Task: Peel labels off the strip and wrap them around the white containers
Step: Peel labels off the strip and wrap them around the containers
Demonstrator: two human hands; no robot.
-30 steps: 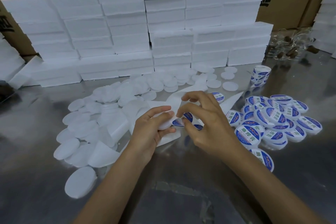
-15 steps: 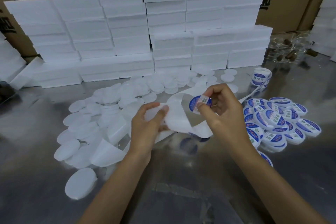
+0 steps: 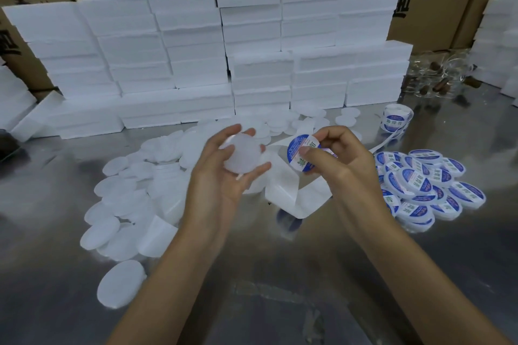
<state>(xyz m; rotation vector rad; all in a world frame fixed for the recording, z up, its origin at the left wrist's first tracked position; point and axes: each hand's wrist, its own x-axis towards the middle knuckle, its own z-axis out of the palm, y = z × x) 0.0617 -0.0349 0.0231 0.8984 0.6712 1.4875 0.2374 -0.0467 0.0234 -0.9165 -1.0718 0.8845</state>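
Observation:
My left hand (image 3: 224, 173) holds a plain white round container (image 3: 241, 154) up in its curled fingers, flat face toward me. Just right of it, my right hand (image 3: 336, 159) pinches a round blue-and-white label (image 3: 298, 154) between thumb and fingers, peeled off its backing. The white backing strip (image 3: 286, 193) loops on the table under both hands and runs right toward the label roll (image 3: 393, 120).
Several unlabeled white containers (image 3: 129, 196) lie scattered at left on the metal table (image 3: 252, 288). A pile of labeled containers (image 3: 420, 185) sits at right. White foam boxes (image 3: 196, 64) are stacked behind, with cardboard cartons and clear items at back right.
My right hand peeled the label free of the strip and lifted it. My left hand turned the white container up toward me, and both hands rose from the table.

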